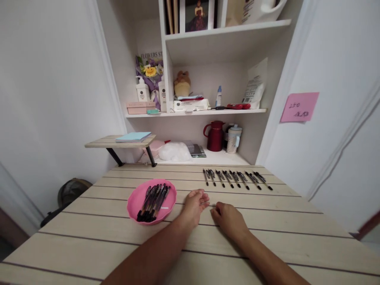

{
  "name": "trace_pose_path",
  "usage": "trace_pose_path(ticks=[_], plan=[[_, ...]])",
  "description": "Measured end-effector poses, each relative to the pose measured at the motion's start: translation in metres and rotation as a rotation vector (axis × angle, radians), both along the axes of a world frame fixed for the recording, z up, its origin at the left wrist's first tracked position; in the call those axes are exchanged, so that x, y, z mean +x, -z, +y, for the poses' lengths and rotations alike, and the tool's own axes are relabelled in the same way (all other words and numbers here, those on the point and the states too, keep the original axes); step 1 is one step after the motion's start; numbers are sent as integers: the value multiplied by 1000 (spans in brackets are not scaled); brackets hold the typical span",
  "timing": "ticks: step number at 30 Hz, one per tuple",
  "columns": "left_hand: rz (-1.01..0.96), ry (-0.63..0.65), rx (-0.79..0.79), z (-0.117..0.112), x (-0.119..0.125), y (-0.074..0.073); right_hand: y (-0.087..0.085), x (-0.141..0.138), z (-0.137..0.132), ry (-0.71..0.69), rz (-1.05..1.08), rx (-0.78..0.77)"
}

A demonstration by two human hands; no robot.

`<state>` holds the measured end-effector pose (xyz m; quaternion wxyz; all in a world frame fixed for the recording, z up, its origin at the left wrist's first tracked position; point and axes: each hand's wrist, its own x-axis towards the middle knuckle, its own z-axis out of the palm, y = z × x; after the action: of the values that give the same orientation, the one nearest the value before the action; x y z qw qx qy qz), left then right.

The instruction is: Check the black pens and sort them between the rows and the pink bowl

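My left hand [196, 204] rests on the table right of the pink bowl, palm turned inward, its fingers loosely bent and apart with nothing visible in them. Close beside it, my right hand [230, 218] lies curled into a loose fist, knuckles up. Its inner fingers are hidden, and nothing sticks out of it. In the pink scalloped bowl [133, 200] lies a bundle of black capped pens [153, 202], along with a small white strip [164, 208]. Beyond my hands, a row of several dark pens [234, 179] is laid side by side, tilted slightly, touching neither hand.
Wooden slat lines cross the table [267, 241]. A small raised stand [108, 141] with blue paper [133, 137] stands at the back left. Behind are white shelves holding a red jug [215, 136], a speckled cup [233, 139] and bottles. A pink note [299, 107] sticks to the right wall.
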<state>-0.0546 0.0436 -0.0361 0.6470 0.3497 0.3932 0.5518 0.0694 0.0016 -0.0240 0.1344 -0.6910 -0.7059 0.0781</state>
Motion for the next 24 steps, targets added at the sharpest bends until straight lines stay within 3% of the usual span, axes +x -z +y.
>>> trace_pose_path(ticks=[7,12,15,18,21,24], plan=[[573,-44,159,41,20,-22,6,0,-2,-31,-25,29],[940,47,340,55,13,-55,6,0,-5,-48,-4,68],[1167,106,424,54,-19,-81,4,2,-6,-62,27,72],[1395,107,454,42,-68,-99,2,5,-6,-66,61,64],[1599,44,416,25,-121,-103,3,7,-4,-72,81,53],[1787,-31,302,9,-164,-93,5,8,-2,-73,90,50]])
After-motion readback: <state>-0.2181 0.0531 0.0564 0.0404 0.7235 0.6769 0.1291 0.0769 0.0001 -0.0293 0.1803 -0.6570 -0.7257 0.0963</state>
